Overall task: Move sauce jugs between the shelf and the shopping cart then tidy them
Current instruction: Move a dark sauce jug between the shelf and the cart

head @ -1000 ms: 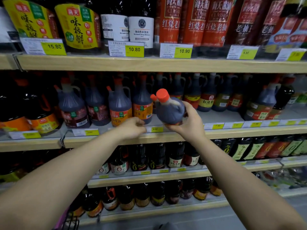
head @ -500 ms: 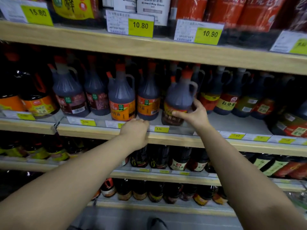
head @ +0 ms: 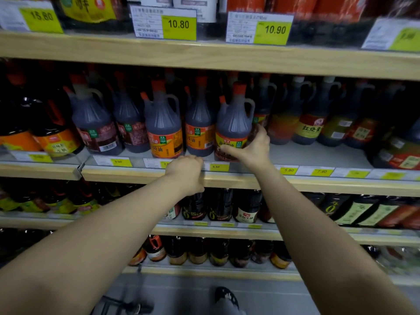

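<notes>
Right hand [head: 254,147] around upright jug [head: 233,123] at shelf [head: 238,179] edge.

Wooden shelf [head: 227,178] with upright sauce jugs [head: 163,128] in rows.

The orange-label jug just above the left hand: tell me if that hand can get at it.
Probably yes. The left hand rests on the shelf edge directly below the orange-label jug, which stands in the front row with nothing before it.
</notes>
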### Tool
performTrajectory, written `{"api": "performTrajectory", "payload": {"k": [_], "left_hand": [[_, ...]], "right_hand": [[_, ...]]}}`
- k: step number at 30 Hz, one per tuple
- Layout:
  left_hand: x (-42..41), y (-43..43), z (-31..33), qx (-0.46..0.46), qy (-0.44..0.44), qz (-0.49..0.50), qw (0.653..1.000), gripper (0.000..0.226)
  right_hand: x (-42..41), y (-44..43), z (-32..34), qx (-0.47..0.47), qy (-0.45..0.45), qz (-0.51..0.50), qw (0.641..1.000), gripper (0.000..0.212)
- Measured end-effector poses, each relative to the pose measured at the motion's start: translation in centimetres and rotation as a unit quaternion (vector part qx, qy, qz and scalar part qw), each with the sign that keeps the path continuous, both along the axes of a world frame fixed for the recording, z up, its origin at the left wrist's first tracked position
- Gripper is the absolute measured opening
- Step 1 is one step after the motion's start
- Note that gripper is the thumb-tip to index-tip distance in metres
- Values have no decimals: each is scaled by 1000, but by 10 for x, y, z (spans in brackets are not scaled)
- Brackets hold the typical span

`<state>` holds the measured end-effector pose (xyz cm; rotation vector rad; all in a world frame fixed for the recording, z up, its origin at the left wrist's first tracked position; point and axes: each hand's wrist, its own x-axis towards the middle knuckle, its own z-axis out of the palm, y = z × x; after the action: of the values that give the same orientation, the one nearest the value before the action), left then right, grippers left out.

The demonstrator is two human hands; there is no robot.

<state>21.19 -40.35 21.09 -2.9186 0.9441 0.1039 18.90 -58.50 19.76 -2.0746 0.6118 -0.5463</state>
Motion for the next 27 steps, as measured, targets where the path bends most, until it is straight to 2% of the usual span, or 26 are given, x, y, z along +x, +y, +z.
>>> {"api": "performTrajectory", "payload": {"k": [4, 8, 17, 20, 22, 24, 27], "left_hand": [[-1, 0, -3, -3, -12, 1, 1000, 81], [0, 4, -5, -7, 5, -5, 1000, 93], [3, 6, -6, -31, 17, -8, 999, 87], [5, 12, -9, -115, 71, -13, 991, 76], [3, 26, -10, -229, 117, 9, 966, 63], [-1, 48, -16, -332, 120, 60, 934, 51], [-9, 92, -30, -399, 124, 204, 885, 40]], "right_hand": [[-1, 33, -11, -81, -2, -82, 993, 111], [-1, 28, -16, -88, -15, -68, 994, 104], [-5, 17, -14, -79, -18, -30, 996, 103], [-17, 30, -14, -85, -50, -73, 992, 100], [-25, 45, -13, -110, -114, -64, 985, 82], [-27, 62, -16, -151, -160, -18, 975, 62], [-17, 96, -18, -151, -175, 79, 970, 45]]}}
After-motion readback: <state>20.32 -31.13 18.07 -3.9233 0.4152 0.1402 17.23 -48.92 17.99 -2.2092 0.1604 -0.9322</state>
